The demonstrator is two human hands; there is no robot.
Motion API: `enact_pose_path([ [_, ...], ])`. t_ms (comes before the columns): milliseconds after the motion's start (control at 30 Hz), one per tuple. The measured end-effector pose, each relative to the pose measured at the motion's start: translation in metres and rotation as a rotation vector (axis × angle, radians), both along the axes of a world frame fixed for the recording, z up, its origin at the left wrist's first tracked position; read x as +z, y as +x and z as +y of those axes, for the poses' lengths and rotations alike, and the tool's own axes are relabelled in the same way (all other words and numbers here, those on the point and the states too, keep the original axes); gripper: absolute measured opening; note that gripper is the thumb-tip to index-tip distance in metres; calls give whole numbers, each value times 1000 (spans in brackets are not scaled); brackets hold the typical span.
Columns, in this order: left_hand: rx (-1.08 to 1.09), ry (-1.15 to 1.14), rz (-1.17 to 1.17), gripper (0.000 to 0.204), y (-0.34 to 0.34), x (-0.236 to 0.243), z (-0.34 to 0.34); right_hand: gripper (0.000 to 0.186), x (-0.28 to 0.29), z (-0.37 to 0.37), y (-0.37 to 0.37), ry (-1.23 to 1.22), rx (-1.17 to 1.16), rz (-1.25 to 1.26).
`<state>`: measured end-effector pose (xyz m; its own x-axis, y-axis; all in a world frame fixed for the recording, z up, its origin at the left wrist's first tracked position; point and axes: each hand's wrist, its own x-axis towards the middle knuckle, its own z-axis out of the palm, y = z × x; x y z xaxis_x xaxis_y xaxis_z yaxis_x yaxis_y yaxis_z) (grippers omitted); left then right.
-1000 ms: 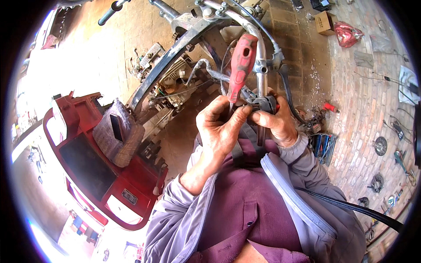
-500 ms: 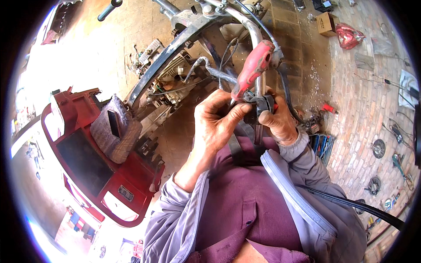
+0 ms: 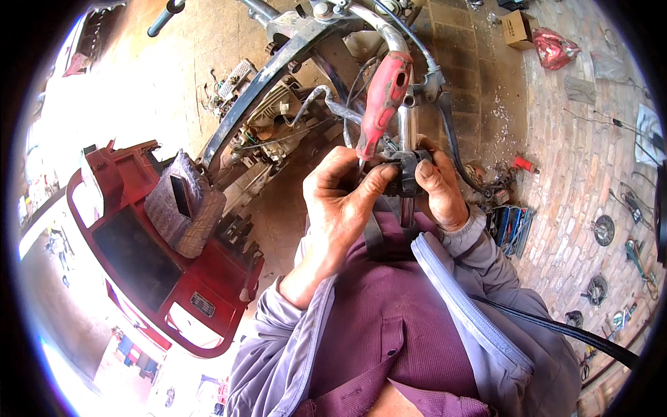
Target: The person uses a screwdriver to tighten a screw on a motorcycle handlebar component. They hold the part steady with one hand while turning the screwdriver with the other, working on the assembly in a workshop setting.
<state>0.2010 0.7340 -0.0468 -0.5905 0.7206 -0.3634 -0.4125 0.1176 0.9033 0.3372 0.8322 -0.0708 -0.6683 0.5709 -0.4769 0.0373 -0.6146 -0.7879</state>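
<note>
A red-handled screwdriver [image 3: 382,101] stands tilted, handle away from me, beside a chrome handlebar tube [image 3: 406,214]. My left hand [image 3: 340,194] is closed at the lower end of the screwdriver, its thumb pressing a black fitting [image 3: 404,174] around the tube. My right hand [image 3: 445,191] grips that fitting from the other side, thumb on top. The screwdriver's tip is hidden among my fingers. A black cable [image 3: 448,128] hangs past the handlebar, and a bent grey pipe [image 3: 337,108] lies just beyond my left hand.
A dark motorcycle frame [image 3: 243,104] with engine parts [image 3: 274,115] spans the upper middle. A red body panel [image 3: 215,299] carrying a cushion and phone [image 3: 182,194] is at left. On the right floor are a blue tool case [image 3: 506,229], cardboard box [image 3: 517,29], red bag [image 3: 556,48] and scattered parts.
The screwdriver handle tilted right and lower half a second ago, and now stands steeper again. My right thumb has risen onto the fitting, and my left hand has shifted slightly left.
</note>
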Motion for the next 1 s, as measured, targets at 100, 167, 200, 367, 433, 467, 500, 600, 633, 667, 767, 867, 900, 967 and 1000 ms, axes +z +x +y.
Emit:
enact_pose_path([
  [100, 14, 16, 60, 16, 3, -5, -2, 59, -6, 3, 3, -47, 7, 62],
  [167, 14, 21, 96, 16, 3, -6, -3, 62, -4, 10, 5, -9, 52, 46],
  [200, 6, 31, 149, 16, 2, -6, -3, 65, -1, 13, 6, 36, 94, 29],
  [367, 26, 42, 173, 15, 5, -6, -3, 84, 6, 17, 6, 266, 192, -10],
  [433, 55, 44, 186, 14, 7, -9, -4, 84, 2, 19, 9, 353, 222, -57],
  [467, 52, 43, 185, 14, 7, -8, -4, 84, 5, 19, 9, 352, 219, -59],
  [500, 55, 39, 194, 14, 8, -8, -5, 84, 9, 18, 7, 328, 215, -63],
  [600, 59, 31, 221, 13, 9, -9, -5, 82, 10, 18, 7, 292, 210, -62],
  [633, 61, 29, 237, 14, 10, -10, -5, 81, 9, 18, 7, 282, 210, -58],
  [667, 60, 30, 236, 14, 10, -12, -5, 81, 10, 18, 7, 283, 209, -59],
  [767, 69, 60, 253, 14, 10, -13, -5, 81, 12, 17, 6, 255, 200, -57],
  [867, 75, 52, 222, 15, 11, -13, -7, 81, 9, 18, 7, 290, 201, -56],
  [900, 58, 61, 284, 19, 10, -14, -8, 81, 12, 19, 6, 307, 220, -60],
  [967, 43, 67, 347, 23, 9, -14, -9, 81, 14, 19, 5, 322, 239, -63],
  [1000, 24, 78, 372, 28, 9, -14, -9, 80, 15, 18, 4, 272, 216, -27],
])
